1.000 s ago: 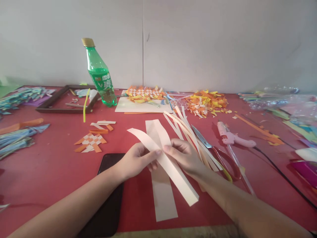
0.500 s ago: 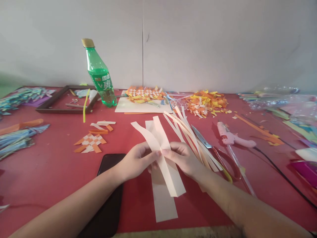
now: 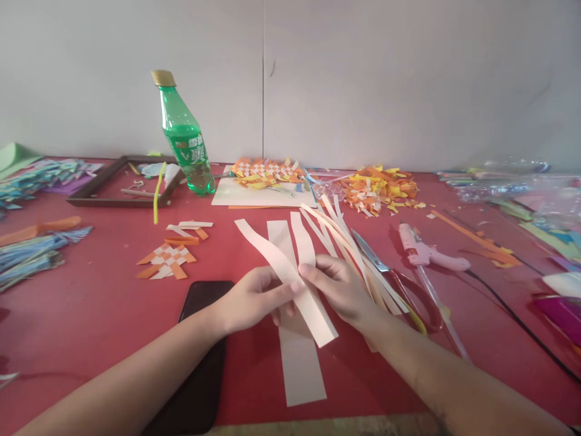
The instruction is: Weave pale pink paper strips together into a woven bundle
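Observation:
Between thumb and fingers, my left hand (image 3: 254, 297) pinches a pale paper strip (image 3: 313, 318) that slants from upper left to lower right. My right hand (image 3: 338, 287) is closed on a second pale strip (image 3: 303, 239), whose upper part bends upward; its lower end is hidden behind the first strip and the fingers. Below both hands a wider pale strip (image 3: 302, 369) lies flat on the red table. Beside my right hand rests a bundle of narrow cream strips (image 3: 349, 242). A black phone (image 3: 200, 363) lies under my left forearm.
Red-handled scissors (image 3: 408, 297) and a pink glue gun (image 3: 429, 251) with its cord lie at right. A woven orange-and-white paper piece (image 3: 167, 261) is at left. Farther back stand a green bottle (image 3: 188, 145), a dark frame (image 3: 109, 202) and an orange-yellow paper pile (image 3: 381, 188).
The two strips, earlier crossed and held close together, have come apart. The left strip now lies across the front, and the right strip has shifted right with my right hand.

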Available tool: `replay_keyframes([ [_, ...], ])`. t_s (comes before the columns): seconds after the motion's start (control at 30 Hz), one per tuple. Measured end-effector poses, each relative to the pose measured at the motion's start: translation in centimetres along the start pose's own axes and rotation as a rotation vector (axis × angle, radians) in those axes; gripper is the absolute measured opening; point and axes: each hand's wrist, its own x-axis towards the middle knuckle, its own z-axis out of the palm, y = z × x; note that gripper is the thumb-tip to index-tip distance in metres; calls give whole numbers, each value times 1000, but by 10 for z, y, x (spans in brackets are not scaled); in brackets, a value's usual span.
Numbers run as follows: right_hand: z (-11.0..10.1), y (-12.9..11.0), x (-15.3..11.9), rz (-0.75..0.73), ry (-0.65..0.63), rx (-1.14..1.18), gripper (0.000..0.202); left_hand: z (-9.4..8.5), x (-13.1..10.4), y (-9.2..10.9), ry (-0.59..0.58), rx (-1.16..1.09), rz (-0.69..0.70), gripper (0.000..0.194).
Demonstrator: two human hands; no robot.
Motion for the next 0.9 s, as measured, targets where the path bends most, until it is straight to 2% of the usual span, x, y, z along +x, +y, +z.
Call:
replay_keyframes([
  [0.2,2,-10,-4,57,-238,158,29,-1,2,-2,92,6,45,36],
  [0.3,3,-12,-4,59,-227,149,26,-2,2,-3,117,-18,68,34],
  [0.47,1,-7,-2,9,-95,53,32,-2,2,-3,185,-57,54,36],
  [0.57,1,-6,-1,3,-69,13,36,-1,1,0,111,-72,26,45],
  [0.67,1,-7,-1,21,-79,11,37,0,0,1,-13,-10,13,47],
  [0.9,2,-4,-1,18,-200,97,35,-3,2,-3,45,87,52,36],
])
